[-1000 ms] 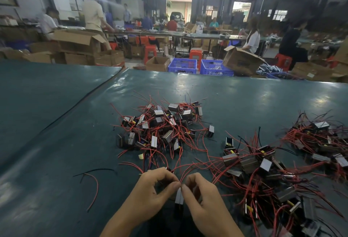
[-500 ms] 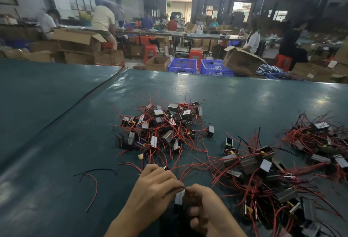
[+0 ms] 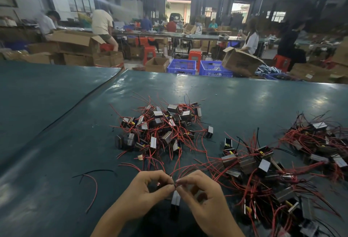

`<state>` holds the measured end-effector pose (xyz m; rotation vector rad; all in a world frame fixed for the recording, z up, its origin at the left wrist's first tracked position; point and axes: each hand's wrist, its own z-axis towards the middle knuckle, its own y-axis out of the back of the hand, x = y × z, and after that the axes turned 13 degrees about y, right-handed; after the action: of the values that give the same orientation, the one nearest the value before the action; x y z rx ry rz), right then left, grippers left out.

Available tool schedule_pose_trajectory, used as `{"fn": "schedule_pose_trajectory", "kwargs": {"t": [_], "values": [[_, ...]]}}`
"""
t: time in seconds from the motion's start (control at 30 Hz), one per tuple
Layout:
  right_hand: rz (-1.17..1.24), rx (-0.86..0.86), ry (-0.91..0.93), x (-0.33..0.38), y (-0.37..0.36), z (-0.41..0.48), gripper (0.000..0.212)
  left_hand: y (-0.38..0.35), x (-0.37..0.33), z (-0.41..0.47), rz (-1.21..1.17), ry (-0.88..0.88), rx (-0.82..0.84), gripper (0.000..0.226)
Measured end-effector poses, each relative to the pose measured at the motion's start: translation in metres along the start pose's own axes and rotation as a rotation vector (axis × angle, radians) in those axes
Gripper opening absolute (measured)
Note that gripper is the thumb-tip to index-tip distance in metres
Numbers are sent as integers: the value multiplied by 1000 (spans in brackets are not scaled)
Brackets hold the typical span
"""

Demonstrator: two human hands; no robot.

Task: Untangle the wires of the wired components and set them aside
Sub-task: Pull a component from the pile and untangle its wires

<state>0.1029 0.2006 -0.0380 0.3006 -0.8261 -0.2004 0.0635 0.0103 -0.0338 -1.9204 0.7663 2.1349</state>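
My left hand (image 3: 145,189) and my right hand (image 3: 203,193) meet fingertip to fingertip near the table's front edge, both pinching the red wires of one small black-and-silver component (image 3: 175,202) that hangs just below the fingers. Behind the hands lies a pile of similar components (image 3: 160,129) with red wires. A larger tangled heap (image 3: 263,176) spreads to the right, and a third heap (image 3: 320,142) sits at the far right.
The dark green table (image 3: 56,142) has a seam running diagonally at the left. Two loose wires (image 3: 94,184), one red and one black, lie left of my hands. Beyond the far edge stand blue crates (image 3: 199,67), cardboard boxes (image 3: 241,61) and seated people.
Both hands have risen a little and opened their grip to a fingertip pinch on the wires; the component now hangs lower between them.
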Motion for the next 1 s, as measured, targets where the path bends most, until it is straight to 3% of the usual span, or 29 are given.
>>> {"fn": "schedule_pose_trajectory", "kwargs": {"t": [0.1, 0.23, 0.37, 0.57, 0.7, 0.8, 0.93, 1.0], "values": [[-16, 35, 8, 2, -1, -1, 3, 2, 1, 0, 1, 4, 3, 7], [-68, 58, -112, 5, -1, -4, 18, 1, 3, 0, 80, -12, -48, 7], [-64, 68, -238, 7, -2, -2, 16, -2, 7, 1, 244, -77, -137, 5], [299, -46, -850, 7, -7, 3, 35, -11, 17, 7, 749, -402, -368, 15], [521, -161, -1093, 3, -6, 7, 32, -14, 18, 10, 801, -454, -380, 16], [511, -163, -932, 0, -9, 6, 24, -12, 14, 7, 620, -314, -391, 14], [-28, -91, -250, -7, -8, -4, 12, -10, 11, 3, 452, -160, -369, 4], [-207, -54, -5, -9, -8, -6, 5, -10, 8, 2, 399, -130, -350, 4]]}}
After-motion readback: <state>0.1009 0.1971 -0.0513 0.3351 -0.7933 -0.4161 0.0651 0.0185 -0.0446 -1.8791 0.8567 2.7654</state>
